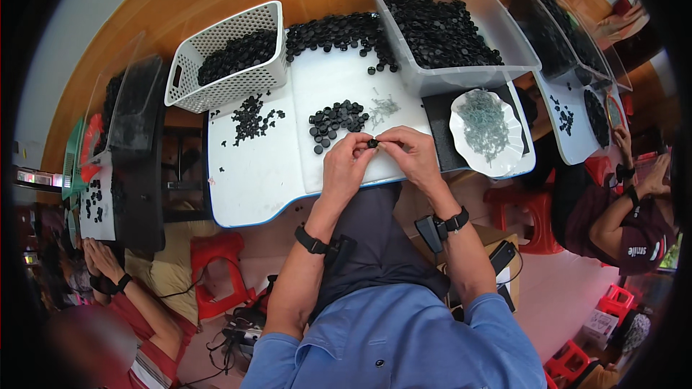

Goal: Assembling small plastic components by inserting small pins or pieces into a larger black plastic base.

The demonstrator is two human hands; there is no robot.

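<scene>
Pinching a black cap [373,143] between fingertips of left hand [345,163] and right hand [414,158], above a table [263,187]; showing loose caps [339,118] left of the grip, a plate [467,153] right, white lettering [637,251] on a sleeve [647,243] far right.

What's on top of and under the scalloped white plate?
On the plate lies a pile of small translucent pieces, hiding its middle. A black mat shows around part of its rim; what lies directly beneath is covered.
</scene>
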